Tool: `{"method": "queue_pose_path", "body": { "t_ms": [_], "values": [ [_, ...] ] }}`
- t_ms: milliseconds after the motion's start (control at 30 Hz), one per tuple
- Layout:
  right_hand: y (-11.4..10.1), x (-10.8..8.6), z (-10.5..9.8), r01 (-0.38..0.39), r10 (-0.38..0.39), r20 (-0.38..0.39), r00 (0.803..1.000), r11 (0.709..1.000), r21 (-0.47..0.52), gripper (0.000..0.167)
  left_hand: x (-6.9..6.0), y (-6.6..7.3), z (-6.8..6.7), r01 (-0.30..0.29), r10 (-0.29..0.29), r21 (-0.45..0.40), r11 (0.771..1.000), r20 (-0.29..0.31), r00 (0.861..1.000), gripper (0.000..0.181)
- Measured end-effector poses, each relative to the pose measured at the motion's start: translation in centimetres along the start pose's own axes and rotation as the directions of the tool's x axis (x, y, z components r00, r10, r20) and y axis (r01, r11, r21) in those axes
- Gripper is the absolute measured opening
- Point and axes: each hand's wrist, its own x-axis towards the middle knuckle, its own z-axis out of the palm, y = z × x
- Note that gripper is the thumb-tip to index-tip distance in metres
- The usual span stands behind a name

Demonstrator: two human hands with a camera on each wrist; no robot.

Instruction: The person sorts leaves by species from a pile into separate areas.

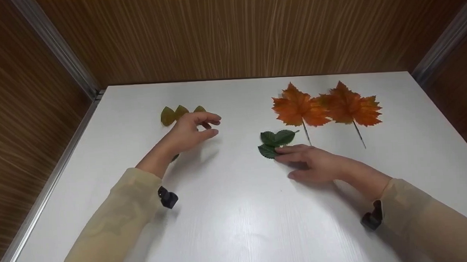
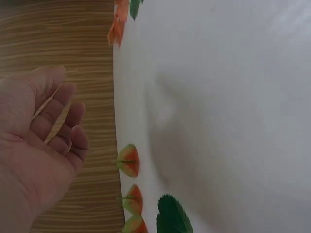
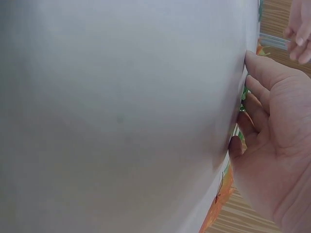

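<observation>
My right hand (image 1: 314, 165) is stretched over the white table, its fingertips touching a dark green serrated leaf sprig (image 1: 273, 139). In the right wrist view the right hand (image 3: 277, 121) has its fingers extended down to the tabletop. My left hand (image 1: 196, 128) hovers above the table with nothing in it, fingers loosely bent and thumb apart. Behind it lie several small yellow-green leaves (image 1: 168, 116), partly covered by the hand; their orange patches show in the left wrist view. Another green leaf (image 2: 172, 216) lies below the left hand, mostly hidden by the wrist in the head view.
Two orange maple leaves (image 1: 295, 106) with thin dark stems lie side by side, back right. Brown wood-grain panels (image 1: 229, 32) enclose the back and sides of the white table (image 1: 238, 233). Metal strips run along the corners.
</observation>
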Motion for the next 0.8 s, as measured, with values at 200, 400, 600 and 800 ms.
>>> {"method": "queue_pose_path", "body": {
  "t_ms": [200, 400, 600, 800],
  "values": [
    [0.2, 0.0, 0.0, 0.005, -0.005, -0.003, 1.0, 1.0, 0.004, 0.053, 3.3, 0.9, 2.5, -0.026, 0.028, -0.03, 0.999, 0.046, 0.999, 0.034],
    [0.3, 0.3, 0.1, 0.028, -0.028, -0.008, 1.0, 1.0, -0.007, 0.054, 5.9, 1.1, 5.5, -0.02, 0.024, -0.03, 0.999, 0.118, 0.993, 0.037],
    [0.2, 0.3, 0.0, 0.03, -0.03, -0.004, 1.0, 0.999, -0.013, 0.054, 7.5, 1.0, 7.7, 0.003, 0.002, -0.037, 0.999, 0.145, 0.989, 0.038],
    [0.3, 0.3, -0.1, 0.025, -0.025, -0.002, 1.0, 0.999, -0.019, 0.055, 8.2, 0.9, 9.4, 0.005, 0.006, -0.067, 0.998, 0.157, 0.988, 0.037]
  ]
}}
